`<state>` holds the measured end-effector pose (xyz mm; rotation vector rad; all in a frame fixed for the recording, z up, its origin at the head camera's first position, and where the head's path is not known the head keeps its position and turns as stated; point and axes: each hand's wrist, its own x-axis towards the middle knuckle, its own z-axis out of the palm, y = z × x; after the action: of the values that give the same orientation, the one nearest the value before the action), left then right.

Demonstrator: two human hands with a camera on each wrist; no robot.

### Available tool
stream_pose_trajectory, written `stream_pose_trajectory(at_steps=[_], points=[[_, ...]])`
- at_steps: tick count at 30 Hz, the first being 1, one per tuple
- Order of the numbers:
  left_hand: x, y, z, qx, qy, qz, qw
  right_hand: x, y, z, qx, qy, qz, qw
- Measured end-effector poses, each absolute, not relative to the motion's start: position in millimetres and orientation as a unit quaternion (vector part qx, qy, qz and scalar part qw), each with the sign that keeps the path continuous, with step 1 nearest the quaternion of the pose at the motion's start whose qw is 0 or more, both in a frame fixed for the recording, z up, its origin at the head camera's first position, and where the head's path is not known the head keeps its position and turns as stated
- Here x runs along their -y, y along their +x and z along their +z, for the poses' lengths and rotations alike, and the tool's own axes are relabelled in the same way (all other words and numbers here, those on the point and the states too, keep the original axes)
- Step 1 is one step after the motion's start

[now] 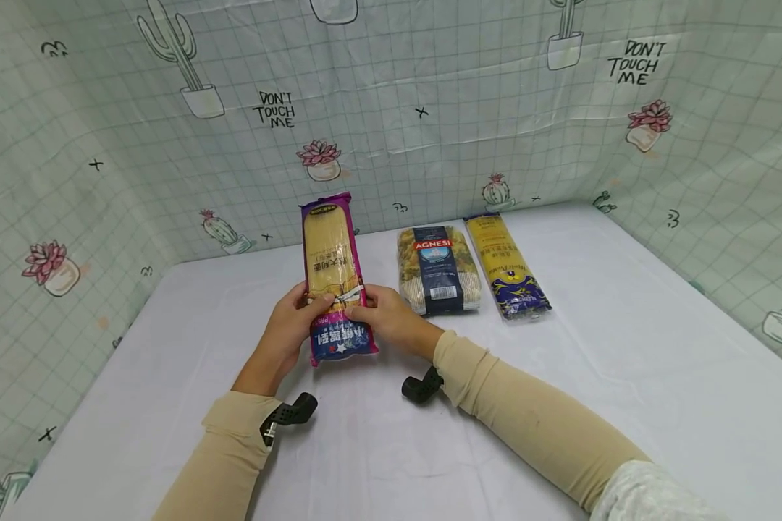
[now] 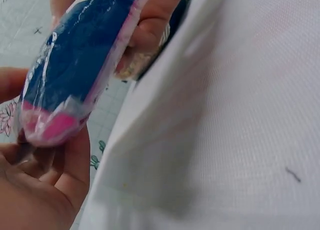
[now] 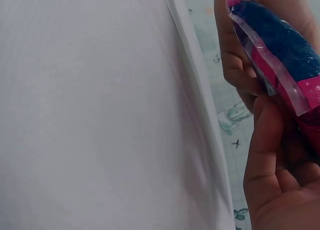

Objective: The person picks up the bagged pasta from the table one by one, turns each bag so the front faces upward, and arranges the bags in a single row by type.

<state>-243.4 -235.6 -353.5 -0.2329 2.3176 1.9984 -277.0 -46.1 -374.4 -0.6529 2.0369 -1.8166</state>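
Both hands hold a long pack of spaghetti (image 1: 331, 253) in purple, pink and blue film, raised off the table with its upper end tilted up. My left hand (image 1: 292, 322) grips its left edge, thumb across the front. On the right edge my right hand (image 1: 394, 318) does the same, its thumb near the white band. The left wrist view has the pack's blue and pink lower end (image 2: 75, 74) close up, the left fingers curled beneath it. In the right wrist view the pack's side seam (image 3: 275, 64) shows, with the right fingers behind it.
A bag of Agnesi pasta (image 1: 438, 271) with a dark blue label lies right of the hands. Beside it lies a yellow and purple spaghetti pack (image 1: 507, 268). The white table (image 1: 378, 449) meets a cactus-print cloth (image 1: 391, 116) at the back and sides.
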Motion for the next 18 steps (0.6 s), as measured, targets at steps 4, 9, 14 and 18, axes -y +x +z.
stream_pose_trajectory(at_steps=[4,9,14,18], points=[[238,-245,-353,-0.752,-0.057,0.655,0.052,44,-279,-373,-0.710,-0.225,-0.646,0.169],[248,-246,-352,-0.729,-0.009,0.674,0.119,43,-282,-372,-0.712,-0.218,-0.649,0.154],[255,-245,-355,-0.737,0.031,0.652,0.174,44,-283,-374,-0.719,-0.208,-0.646,0.151],[256,-246,-361,-0.750,0.034,0.638,0.170,44,-283,-375,-0.725,-0.190,-0.643,0.159]])
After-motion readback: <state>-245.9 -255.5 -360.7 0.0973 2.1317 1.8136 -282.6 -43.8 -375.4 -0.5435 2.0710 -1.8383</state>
